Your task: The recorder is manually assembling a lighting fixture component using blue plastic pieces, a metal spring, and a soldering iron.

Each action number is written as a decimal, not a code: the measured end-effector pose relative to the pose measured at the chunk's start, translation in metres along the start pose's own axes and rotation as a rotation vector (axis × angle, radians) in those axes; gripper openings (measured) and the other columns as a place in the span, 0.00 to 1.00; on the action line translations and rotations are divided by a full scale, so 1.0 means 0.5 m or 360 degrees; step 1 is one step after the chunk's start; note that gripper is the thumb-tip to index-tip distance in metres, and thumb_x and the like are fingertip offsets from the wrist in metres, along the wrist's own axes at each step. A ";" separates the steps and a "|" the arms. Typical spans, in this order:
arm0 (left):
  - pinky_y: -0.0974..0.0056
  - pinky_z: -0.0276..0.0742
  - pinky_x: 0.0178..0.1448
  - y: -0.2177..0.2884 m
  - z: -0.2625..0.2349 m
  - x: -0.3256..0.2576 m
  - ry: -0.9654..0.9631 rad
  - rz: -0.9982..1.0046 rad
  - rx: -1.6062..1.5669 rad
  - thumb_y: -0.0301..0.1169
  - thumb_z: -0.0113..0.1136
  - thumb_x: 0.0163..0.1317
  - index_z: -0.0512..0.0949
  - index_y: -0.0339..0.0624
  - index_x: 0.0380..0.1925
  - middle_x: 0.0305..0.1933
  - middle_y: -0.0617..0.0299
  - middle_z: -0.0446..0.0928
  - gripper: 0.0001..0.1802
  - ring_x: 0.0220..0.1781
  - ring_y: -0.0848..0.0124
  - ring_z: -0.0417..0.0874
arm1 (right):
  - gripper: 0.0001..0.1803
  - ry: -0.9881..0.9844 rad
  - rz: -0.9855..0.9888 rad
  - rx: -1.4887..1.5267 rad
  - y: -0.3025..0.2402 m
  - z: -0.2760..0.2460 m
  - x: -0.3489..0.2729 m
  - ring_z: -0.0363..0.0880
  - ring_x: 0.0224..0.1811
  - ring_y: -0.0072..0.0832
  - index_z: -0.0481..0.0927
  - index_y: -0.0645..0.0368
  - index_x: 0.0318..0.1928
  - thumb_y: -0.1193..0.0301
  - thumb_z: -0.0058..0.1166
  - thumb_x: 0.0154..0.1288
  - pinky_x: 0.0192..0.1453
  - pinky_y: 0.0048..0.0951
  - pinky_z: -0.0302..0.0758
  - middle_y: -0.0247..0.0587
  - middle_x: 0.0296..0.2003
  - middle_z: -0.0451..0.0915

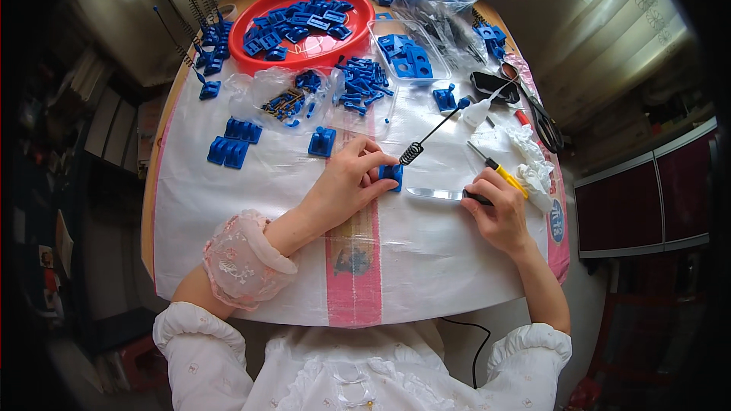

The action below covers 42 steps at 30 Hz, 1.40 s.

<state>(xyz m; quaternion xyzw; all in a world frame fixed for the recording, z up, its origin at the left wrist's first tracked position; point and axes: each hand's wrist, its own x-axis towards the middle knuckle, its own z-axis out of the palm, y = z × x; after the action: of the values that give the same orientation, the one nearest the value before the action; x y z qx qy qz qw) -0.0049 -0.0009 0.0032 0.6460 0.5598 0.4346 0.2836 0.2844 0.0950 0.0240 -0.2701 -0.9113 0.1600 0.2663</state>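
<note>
My left hand (344,183) pinches a small blue plastic base (393,176) near the middle of the table. From that base a black coil spring (411,154) and a thin rod with a blue tip lean up to the right. My right hand (499,209) is closed round the black handle of a knife (435,193). Its flat metal blade points left, toward the blue base, with a small gap between them. Beyond my left hand stands a separate blue part (321,141). Two more ridged blue parts (228,152) lie farther left.
A red tray (242,61) of blue parts stands at the back, beside a clear box (442,74) of blue plates. Small blue pegs (362,80) lie in front. On the right are a white squeeze bottle (477,113), scissors (545,125), a yellow-handled screwdriver (510,180) and crumpled tissue (533,164).
</note>
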 end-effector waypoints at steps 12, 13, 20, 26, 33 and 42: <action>0.71 0.83 0.42 0.000 0.003 0.002 -0.0008 0.0016 -0.0039 0.24 0.76 0.60 0.84 0.33 0.47 0.51 0.58 0.77 0.16 0.40 0.75 0.81 | 0.08 0.0076 -0.0017 -0.0007 0.003 0.024 0.000 0.79 0.25 0.31 0.86 0.59 0.38 0.74 0.72 0.59 0.29 0.31 0.73 0.36 0.32 0.79; 0.71 0.83 0.42 0.000 0.002 0.002 -0.0007 0.0019 -0.0035 0.24 0.76 0.60 0.84 0.33 0.47 0.51 0.58 0.77 0.16 0.40 0.75 0.81 | 0.08 0.0087 -0.0013 -0.0013 0.003 0.026 0.000 0.79 0.25 0.31 0.86 0.58 0.38 0.74 0.72 0.59 0.29 0.32 0.73 0.36 0.32 0.79; 0.71 0.83 0.42 -0.004 0.004 0.000 0.0012 0.0039 -0.0023 0.24 0.76 0.60 0.85 0.34 0.46 0.51 0.58 0.77 0.15 0.39 0.75 0.81 | 0.07 0.0115 0.0004 -0.0061 -0.002 0.034 0.001 0.79 0.25 0.32 0.85 0.58 0.37 0.74 0.72 0.59 0.29 0.32 0.72 0.36 0.32 0.79; 0.70 0.83 0.42 -0.002 0.004 0.001 -0.0003 0.0024 -0.0013 0.24 0.76 0.60 0.85 0.34 0.46 0.50 0.58 0.77 0.14 0.40 0.74 0.81 | 0.08 0.0073 -0.0038 -0.0045 -0.002 0.027 0.000 0.78 0.24 0.33 0.85 0.58 0.36 0.74 0.72 0.59 0.28 0.33 0.71 0.37 0.32 0.79; 0.70 0.83 0.42 -0.002 0.002 0.001 -0.0002 0.0040 -0.0014 0.25 0.76 0.61 0.85 0.35 0.45 0.50 0.59 0.77 0.14 0.40 0.74 0.82 | 0.08 0.0126 0.0063 -0.0053 -0.003 0.037 0.001 0.78 0.23 0.33 0.84 0.58 0.36 0.74 0.72 0.59 0.28 0.33 0.71 0.36 0.32 0.79; 0.71 0.83 0.42 -0.004 0.002 0.001 -0.0001 0.0052 0.0000 0.25 0.76 0.61 0.85 0.35 0.45 0.50 0.59 0.77 0.14 0.39 0.75 0.82 | 0.08 0.0136 0.0000 -0.0065 -0.001 0.037 0.001 0.78 0.22 0.32 0.84 0.58 0.36 0.74 0.72 0.58 0.27 0.33 0.71 0.36 0.32 0.79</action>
<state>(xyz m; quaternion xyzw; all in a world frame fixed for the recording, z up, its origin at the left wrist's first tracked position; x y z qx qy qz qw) -0.0048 0.0002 0.0012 0.6552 0.5490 0.4390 0.2767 0.2732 0.0920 0.0097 -0.2821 -0.9023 0.1296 0.2993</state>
